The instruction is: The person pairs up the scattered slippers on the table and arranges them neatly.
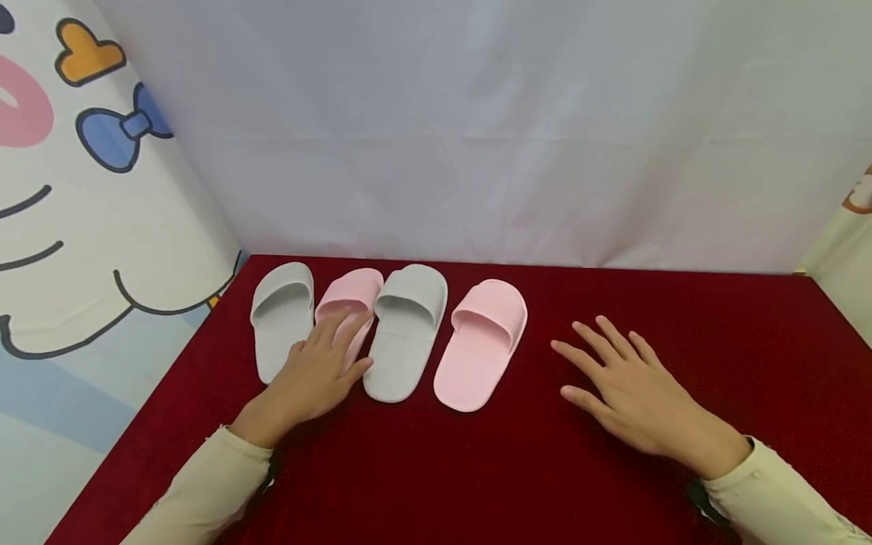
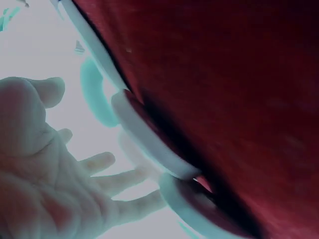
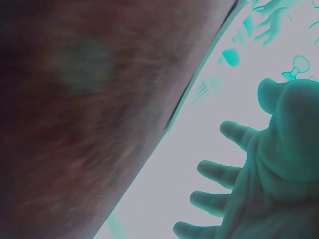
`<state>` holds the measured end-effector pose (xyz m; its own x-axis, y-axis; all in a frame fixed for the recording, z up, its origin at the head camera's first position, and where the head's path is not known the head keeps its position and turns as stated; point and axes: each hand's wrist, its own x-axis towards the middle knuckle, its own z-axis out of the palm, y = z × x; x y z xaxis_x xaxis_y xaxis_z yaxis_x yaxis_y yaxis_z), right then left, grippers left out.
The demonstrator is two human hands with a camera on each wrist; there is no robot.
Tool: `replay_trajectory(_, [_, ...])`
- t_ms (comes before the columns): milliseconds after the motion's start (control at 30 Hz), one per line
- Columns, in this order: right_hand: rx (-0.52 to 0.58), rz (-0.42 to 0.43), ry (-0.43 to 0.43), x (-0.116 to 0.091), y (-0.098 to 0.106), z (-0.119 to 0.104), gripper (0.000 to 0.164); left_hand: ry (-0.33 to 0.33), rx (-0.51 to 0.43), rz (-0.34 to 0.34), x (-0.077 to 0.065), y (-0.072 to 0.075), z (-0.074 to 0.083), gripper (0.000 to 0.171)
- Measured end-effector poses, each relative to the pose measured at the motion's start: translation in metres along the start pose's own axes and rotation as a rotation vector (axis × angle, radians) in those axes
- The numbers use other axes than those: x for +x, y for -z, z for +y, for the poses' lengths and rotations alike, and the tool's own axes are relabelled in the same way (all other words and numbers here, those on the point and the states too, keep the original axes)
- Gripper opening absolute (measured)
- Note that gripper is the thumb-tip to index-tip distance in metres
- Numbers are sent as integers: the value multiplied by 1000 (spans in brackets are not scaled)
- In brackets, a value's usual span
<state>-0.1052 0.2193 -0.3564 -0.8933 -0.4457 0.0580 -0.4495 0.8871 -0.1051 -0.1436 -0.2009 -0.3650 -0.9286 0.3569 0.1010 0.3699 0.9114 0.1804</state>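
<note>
Four slippers are not counted here; several stand in a row at the back left of the red cloth. Leftmost is a grey slipper, then a pink slipper, another grey slipper and another pink slipper. My left hand reaches over the left pair with its fingers spread, overlapping the pink one in the head view. In the left wrist view, the palm of that hand faces the slipper edges, its fingers extended. To the right of the row, my right hand hovers with straight, spread fingers and holds nothing.
A red cloth covers the table. Behind it hangs a white curtain. A cartoon-printed sheet borders the left side, and a pale panel stands at the right.
</note>
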Motion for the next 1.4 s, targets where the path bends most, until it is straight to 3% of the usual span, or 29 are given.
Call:
replay_trajectory(467, [19,16,41,47,5,-14,58,0,100,-80,-9,16,-29,54])
replay_trajectory(600, [1,13,54,64,5,-18,58,-37,42,-125,1,23,-37,55])
replay_trajectory(767, [13,-12,54,82,2,-23,58,-20,-97,-230,22,40,-52,61])
replay_trajectory(933, [25,-29,40,93,-6,-25,59,-52,-166,-214,45,49,-62,60])
replay_trajectory(1033, [-18,-8,40,101,-11,-23,57,-88,-142,-137,60,46,-63,55])
replay_trajectory(1167, [-67,31,31,109,-17,-20,55,-128,-99,-44,82,29,-68,51])
replay_trajectory(1267, [-64,39,15,112,-20,-19,55,-136,-74,-33,92,14,-72,51])
replay_trajectory(1400, [-38,26,17,111,-25,-22,55,-122,-60,-48,93,1,-76,49])
